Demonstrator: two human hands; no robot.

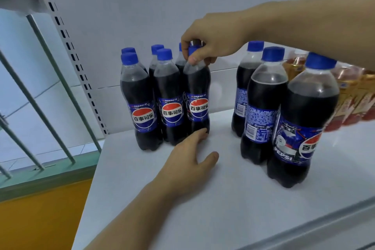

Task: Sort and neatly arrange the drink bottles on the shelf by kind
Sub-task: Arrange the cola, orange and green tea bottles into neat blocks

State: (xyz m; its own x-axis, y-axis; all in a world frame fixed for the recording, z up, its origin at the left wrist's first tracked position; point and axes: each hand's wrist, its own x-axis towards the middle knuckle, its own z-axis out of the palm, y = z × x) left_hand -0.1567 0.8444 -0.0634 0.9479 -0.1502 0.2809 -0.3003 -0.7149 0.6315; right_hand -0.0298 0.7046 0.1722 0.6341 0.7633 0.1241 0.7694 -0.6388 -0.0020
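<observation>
Several blue-capped cola bottles stand in two rows at the left of the white shelf (213, 199). My right hand (211, 43) grips the cap and neck of the rightmost front cola bottle (197, 95), which stands upright with its label facing me. My left hand (188, 160) lies flat on the shelf, fingers straight, fingertips touching that bottle's base. Three more cola bottles stand apart on the right: one at the front (304, 124), one behind it (263, 105), one furthest back (246, 87), their labels turned different ways.
Orange-amber tea bottles (353, 95) crowd the far right of the shelf behind my right forearm. A perforated shelf upright (75, 53) runs along the left. Beyond the shelf's left edge are a metal railing (40, 107) and an orange floor.
</observation>
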